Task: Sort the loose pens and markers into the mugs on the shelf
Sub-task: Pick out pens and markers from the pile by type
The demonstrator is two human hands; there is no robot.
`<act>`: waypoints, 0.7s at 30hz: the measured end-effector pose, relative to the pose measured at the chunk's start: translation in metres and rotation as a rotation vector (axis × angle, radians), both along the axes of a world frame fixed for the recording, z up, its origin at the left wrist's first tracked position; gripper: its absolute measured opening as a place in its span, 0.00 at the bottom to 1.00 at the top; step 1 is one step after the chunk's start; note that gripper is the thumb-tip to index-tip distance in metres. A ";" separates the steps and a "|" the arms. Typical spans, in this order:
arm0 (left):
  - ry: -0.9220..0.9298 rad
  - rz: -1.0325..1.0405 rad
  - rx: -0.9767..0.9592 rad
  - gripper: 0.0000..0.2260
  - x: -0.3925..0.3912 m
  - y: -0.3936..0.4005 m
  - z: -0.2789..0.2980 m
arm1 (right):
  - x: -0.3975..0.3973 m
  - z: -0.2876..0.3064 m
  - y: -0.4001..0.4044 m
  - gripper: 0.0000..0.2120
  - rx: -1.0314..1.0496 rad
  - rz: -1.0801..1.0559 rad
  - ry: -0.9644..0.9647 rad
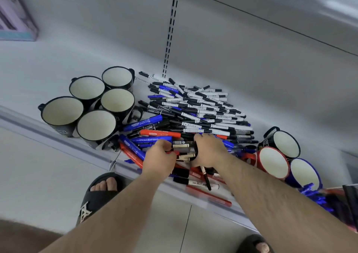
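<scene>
Your left hand [159, 156] and right hand [207, 150] both clutch a marker bundle [184, 152] at the pile's [193, 107] near edge; mugs [87, 107] sit empty far left. Uneven grip could spill markers off the shelf [58, 138].

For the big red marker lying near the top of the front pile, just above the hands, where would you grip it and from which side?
Grip the red marker around the middle of its barrel, coming from above. It lies roughly flat and crosswise on top of the pile, so its upper side is exposed, while its right end sits close to the right hand and neighbouring markers crowd its sides.
</scene>
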State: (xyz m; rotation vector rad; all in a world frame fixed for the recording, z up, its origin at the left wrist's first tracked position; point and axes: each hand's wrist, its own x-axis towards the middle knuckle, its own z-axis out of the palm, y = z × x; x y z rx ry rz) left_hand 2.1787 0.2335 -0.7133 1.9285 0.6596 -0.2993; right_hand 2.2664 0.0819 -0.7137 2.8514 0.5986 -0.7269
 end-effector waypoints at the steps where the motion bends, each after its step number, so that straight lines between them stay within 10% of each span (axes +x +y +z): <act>1: 0.002 -0.005 0.002 0.14 0.000 -0.001 0.000 | 0.001 0.001 0.001 0.36 -0.005 0.017 -0.015; 13: -0.026 0.142 -0.037 0.12 -0.002 -0.003 0.000 | 0.004 0.004 0.018 0.16 -0.039 0.022 0.003; 21: -0.035 0.230 -0.064 0.08 -0.002 -0.005 0.004 | -0.011 -0.020 0.028 0.32 0.002 0.180 -0.158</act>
